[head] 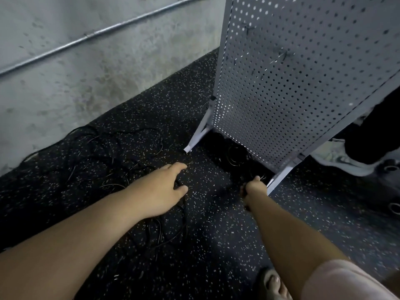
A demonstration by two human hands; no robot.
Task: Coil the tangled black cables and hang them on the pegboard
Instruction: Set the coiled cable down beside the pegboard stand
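Task judged at an early stage: the tangled black cables (91,161) lay loose beside and beneath the spread, empty fingers of the left hand (160,189). The right hand (253,189) gripped cable strands at the foot of the pegboard (303,94). Nothing was seen hung, and no container was in view

Tangled black cables (104,159) (thin, looping) sprawl on the floor (216,245) beside the upright pegboard (303,94).

The tangled cables (104,161) sprawl on the floor (216,245) at left, before the wall (86,72). The pegboard (292,94) stands to their right, with more cable under its lower edge. The left hand (164,191) reaches over the tangle; the right hand (254,188) grips cable beside the pegboard's near foot.
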